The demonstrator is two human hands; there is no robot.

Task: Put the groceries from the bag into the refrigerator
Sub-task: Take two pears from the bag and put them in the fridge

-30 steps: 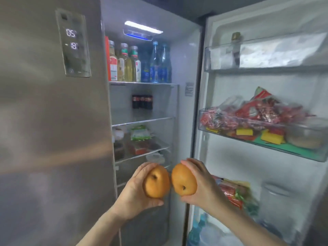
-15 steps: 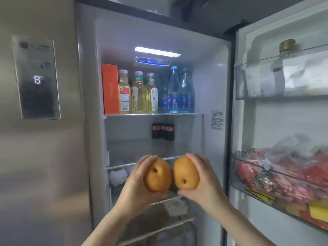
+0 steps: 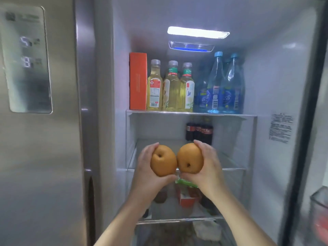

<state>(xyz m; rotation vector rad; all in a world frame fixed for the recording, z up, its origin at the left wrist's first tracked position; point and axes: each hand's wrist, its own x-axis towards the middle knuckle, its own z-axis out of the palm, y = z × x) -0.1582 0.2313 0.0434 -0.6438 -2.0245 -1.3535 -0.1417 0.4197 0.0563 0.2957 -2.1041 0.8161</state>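
The top shelf [image 3: 191, 113] carries an orange box [image 3: 138, 80], three yellow bottles [image 3: 171, 87] and blue water bottles [image 3: 223, 86]; the second shelf [image 3: 230, 168] holds dark bottles [image 3: 199, 133], perhaps cola.

— Where do I see room in the refrigerator [image 3: 276, 71]?

— On the second shelf [image 3: 230, 158]: the glass is bare left, right and near, open at the front.

— Anything blocking it?

— Only the dark cola bottles [image 3: 198, 133] at the far back, centre. The top shelf [image 3: 191, 113] is packed: orange box [image 3: 138, 80] left, yellow bottles [image 3: 171, 87], then blue water bottles [image 3: 224, 86] right. The shelf below is cluttered with packages.
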